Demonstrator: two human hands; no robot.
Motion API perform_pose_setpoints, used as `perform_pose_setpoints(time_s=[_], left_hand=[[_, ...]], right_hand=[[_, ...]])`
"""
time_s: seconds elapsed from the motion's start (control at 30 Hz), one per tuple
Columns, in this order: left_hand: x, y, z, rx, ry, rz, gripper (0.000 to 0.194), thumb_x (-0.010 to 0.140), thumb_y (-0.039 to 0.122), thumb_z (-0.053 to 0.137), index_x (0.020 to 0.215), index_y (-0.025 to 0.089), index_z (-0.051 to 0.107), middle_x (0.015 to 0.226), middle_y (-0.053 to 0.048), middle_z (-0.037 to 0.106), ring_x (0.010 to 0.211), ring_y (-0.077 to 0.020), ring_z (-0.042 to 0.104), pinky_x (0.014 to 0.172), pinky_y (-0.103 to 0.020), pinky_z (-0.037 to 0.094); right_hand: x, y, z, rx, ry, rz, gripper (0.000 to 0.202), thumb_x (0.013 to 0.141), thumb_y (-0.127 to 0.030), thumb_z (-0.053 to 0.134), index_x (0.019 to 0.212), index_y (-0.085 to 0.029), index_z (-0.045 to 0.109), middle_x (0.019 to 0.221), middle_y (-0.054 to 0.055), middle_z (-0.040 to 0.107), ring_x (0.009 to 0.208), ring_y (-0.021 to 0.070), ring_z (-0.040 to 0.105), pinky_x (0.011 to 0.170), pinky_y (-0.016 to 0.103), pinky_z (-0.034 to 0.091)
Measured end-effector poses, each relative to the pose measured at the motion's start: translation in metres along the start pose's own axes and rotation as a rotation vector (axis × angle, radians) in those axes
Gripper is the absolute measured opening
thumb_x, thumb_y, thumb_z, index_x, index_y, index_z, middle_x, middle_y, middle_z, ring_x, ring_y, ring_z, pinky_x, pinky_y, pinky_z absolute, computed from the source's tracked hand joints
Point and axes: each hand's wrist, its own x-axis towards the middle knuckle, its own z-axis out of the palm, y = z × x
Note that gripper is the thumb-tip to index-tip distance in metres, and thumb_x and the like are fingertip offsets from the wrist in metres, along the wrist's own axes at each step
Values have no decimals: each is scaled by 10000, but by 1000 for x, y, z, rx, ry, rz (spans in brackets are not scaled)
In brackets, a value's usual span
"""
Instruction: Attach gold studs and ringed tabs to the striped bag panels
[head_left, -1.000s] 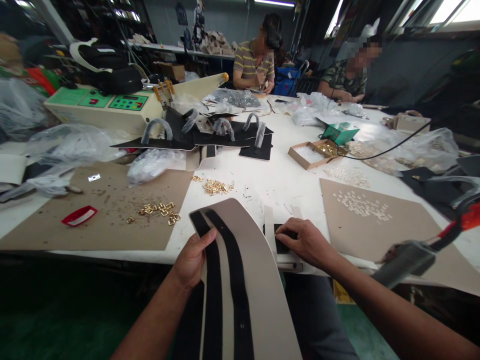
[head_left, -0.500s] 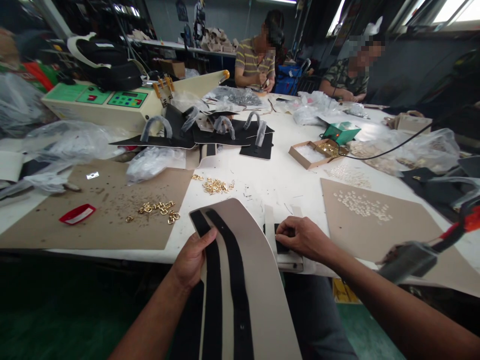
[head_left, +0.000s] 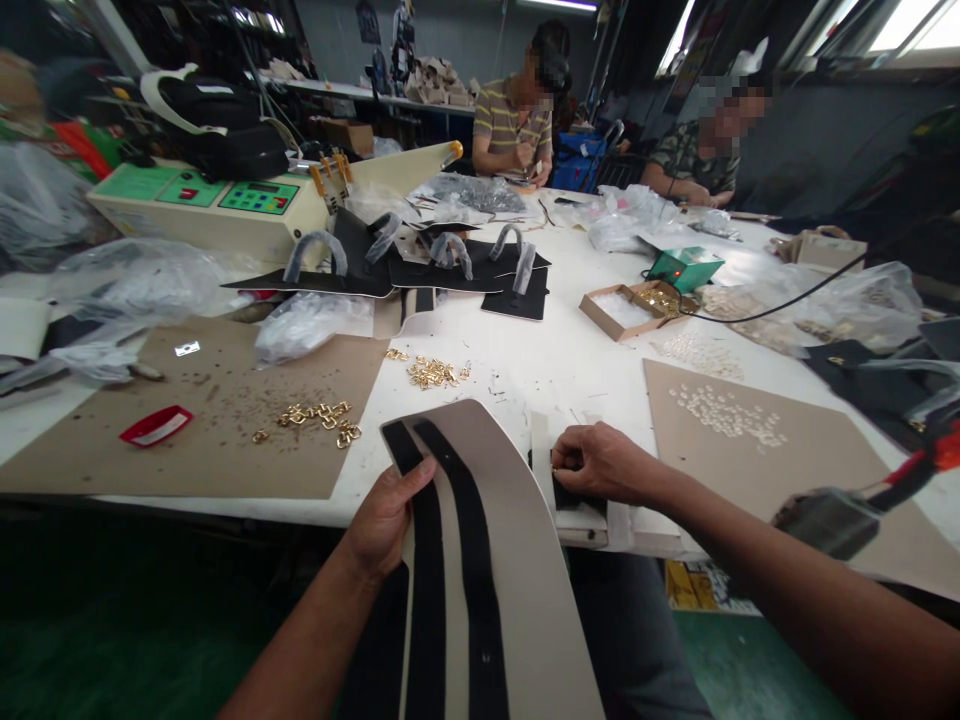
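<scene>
Here, the left hand (head_left: 386, 515) grips a beige panel (head_left: 521, 560) by its left edge near the upper end, thumb laid over the black strips (head_left: 427, 570) on its face. The panel stands tilted at the near edge of the white table (head_left: 517, 372), its lower part reaching out of view. It appears light and thin, bending in a gentle curve yet firm enough to hold its shape; its smooth face may slide or mark, so the edge, backed by the fingers, seems the surest hold. The right hand (head_left: 600, 462) rests its bunched fingertips at a dark piece (head_left: 581, 504) by the table edge; whether they pinch anything cannot be told.
</scene>
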Motion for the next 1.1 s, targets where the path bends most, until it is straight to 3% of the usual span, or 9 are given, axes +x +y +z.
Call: perform_pose_setpoints(time_s=[0.2,0.43,0.6,0.7,0.8,0.9,1.1], left_hand=[[2,-1,-3,-21,-13,-2,287,831,242,831,1084,128,759,1016,-124,819,864,-298,798,805,-398,671],[1,1,0,-12,-14,2,275,825,252,836,1052,123,752,994,-128,821,819,-297,800,782,-383,667],[-1,1,2,-6,-16,5,306,802,271,858,1045,127,744,1024,-125,820,790,-281,800,829,-390,664],[-2,1,3,7,5,13,327,790,274,869,1054,128,742,1016,-119,822,802,-282,802,876,-405,658],[-1,1,4,15,5,21,316,797,271,862,1053,128,742,1015,-123,822,820,-293,804,901,-424,652],[-1,1,4,16,1,14,292,816,270,844,1049,126,743,1034,-134,818,896,-320,800,935,-447,640],[-1,-1,3,17,4,32,298,819,267,841,1065,130,744,1064,-140,813,980,-341,786,956,-461,634]], right_hand=[[0,4,-2,-40,-41,-29,88,742,-164,672,740,-230,730,717,-27,668,615,139,572,572,251,408],[-13,21,13,188,54,68,139,814,-276,718,932,-246,786,856,-1,725,744,184,649,662,278,485],[-19,22,12,221,84,-39,201,896,-298,677,1045,-257,806,1025,22,741,930,209,677,850,317,513],[-19,24,13,230,96,-102,191,925,-283,661,1037,-250,812,1015,27,742,960,213,678,889,325,510],[-21,27,18,136,142,-144,174,952,-289,661,1030,-259,814,976,29,735,927,209,671,862,322,506],[-24,26,21,-107,167,-186,190,1002,-309,634,1068,-275,810,953,33,727,903,211,657,857,336,470],[-27,17,16,-334,131,-169,187,1029,-329,629,1077,-276,802,978,39,729,913,216,668,851,337,434]])
